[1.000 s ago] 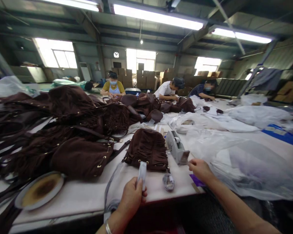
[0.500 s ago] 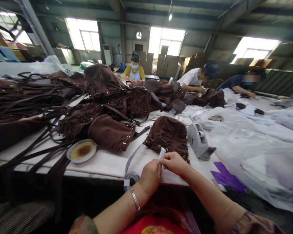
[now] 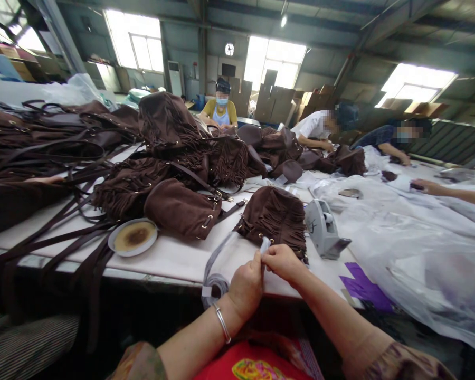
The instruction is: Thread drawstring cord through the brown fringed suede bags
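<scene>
Strip [image 3: 264,246] pinched by both hands; fringed bag [image 3: 276,217] just behind.

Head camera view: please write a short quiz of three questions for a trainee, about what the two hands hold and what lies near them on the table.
1. True or false: the left hand and the right hand both pinch the pale strip.
2. What stands on the table just to the right of the brown fringed bag? A) a grey tape dispenser B) a red bucket C) a sewing machine
3. Fill in the gap: the round plate lies on the table to the ___ of both hands.
Key: 1 true; 2 A; 3 left.
</scene>
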Demonstrator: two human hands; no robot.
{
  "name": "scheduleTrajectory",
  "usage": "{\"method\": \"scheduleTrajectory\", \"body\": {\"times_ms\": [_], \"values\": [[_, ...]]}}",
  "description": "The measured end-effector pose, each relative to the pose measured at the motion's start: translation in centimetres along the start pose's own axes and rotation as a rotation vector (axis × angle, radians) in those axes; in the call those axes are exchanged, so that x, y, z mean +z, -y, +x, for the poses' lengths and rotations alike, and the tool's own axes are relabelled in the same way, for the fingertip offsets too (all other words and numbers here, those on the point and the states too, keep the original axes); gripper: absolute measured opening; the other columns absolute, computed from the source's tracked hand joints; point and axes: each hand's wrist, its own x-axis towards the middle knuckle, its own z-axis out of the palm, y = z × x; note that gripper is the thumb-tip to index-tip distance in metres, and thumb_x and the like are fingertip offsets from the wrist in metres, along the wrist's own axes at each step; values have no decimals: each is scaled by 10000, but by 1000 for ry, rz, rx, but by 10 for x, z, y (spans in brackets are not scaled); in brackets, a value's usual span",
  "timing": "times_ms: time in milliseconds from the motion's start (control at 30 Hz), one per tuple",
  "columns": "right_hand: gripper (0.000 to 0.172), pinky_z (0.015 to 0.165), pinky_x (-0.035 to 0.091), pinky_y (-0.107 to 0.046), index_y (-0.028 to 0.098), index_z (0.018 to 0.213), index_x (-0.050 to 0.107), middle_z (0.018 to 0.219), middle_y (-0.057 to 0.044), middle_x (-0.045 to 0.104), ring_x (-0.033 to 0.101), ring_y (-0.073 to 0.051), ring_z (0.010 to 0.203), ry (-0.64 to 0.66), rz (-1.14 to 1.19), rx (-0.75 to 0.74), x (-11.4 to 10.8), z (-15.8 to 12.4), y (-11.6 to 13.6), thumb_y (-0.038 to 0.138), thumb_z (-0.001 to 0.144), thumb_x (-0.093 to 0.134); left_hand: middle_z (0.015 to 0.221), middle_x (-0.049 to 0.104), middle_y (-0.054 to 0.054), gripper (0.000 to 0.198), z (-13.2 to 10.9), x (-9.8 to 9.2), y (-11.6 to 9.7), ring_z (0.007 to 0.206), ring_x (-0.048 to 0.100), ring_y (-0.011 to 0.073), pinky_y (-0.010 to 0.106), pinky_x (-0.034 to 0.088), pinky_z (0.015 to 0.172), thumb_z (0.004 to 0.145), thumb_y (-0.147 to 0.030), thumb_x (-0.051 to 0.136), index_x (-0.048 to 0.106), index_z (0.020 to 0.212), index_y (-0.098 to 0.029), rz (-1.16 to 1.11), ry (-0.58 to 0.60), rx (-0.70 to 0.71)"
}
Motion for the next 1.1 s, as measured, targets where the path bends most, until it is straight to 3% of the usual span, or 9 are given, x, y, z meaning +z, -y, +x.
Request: {"method": "scheduleTrajectory", "body": {"times_ms": [133, 267, 533, 733, 900, 1033, 1100], "values": [[226, 477, 298, -241, 168, 509, 653, 448, 7, 576, 460, -101, 445, 7, -61, -42, -2, -3, -1, 184, 721, 576, 895, 713, 116, 281, 6, -8, -4, 761, 679, 211, 315, 546, 706, 990, -172, 344, 594, 1113, -138, -115, -4, -102], [226, 575, 361, -251, 177, 550, 710, 553, -16, 679, 587, -140, 575, -38, -178, -135, -3, -6, -4, 179, 724, 567, 863, 706, 89, 240, 13, -19, -9, 737, 656, 194, 299, 513, 719, 978, -221, 404, 636, 936, -172, -219, 20, -209], [148, 598, 429, -241, 175, 821, 684, 627, -6, 709, 660, -171, 633, -178, -27, -115, 5, -11, -20, 221, 709, 600, 833, 712, 64, 271, 14, -28, -12, 707, 645, 178, 283, 498, 696, 951, -289, 445, 687, 993, -173, -406, 40, -319], [58, 559, 408, -241, 210, 746, 561, 606, 12, 673, 625, -153, 581, -203, 59, -128, 10, -8, -30, 244, 726, 604, 838, 712, 57, 351, 13, -28, -16, 659, 660, 172, 259, 528, 588, 918, -377, 491, 689, 1097, -149, -709, 51, -524], [203, 532, 374, -243, 197, 678, 568, 561, 8, 617, 545, -137, 534, -210, 99, -62, 19, -8, -31, 374, 761, 623, 739, 688, 34, 382, 16, -26, -15, 603, 636, 159, 257, 545, 558, 881, -406, 543, 690, 1090, -122, -894, 9, -625], [437, 467, 302, -242, 178, 670, 598, 535, 16, 542, 429, -114, 467, -65, 425, -54, 27, -12, -35, 591, 799, 539, 705, 672, 16, 395, 18, -26, -16, 582, 611, 138, 245, 540, 559, 851, -411, 597, 678, 1108, -122, -1032, -19, -703], [493, 473, 289, -241, 169, 665, 605, 540, 19, 527, 398, -105, 472, -73, 523, -83, 28, -14, -37, 649, 770, 563, 714, 672, 19, 388, 20, -29, -19, 579, 609, 134, 240, 535, 545, 845, -439, 612, 675, 1064, -124, -1083, 8, -727]]}}
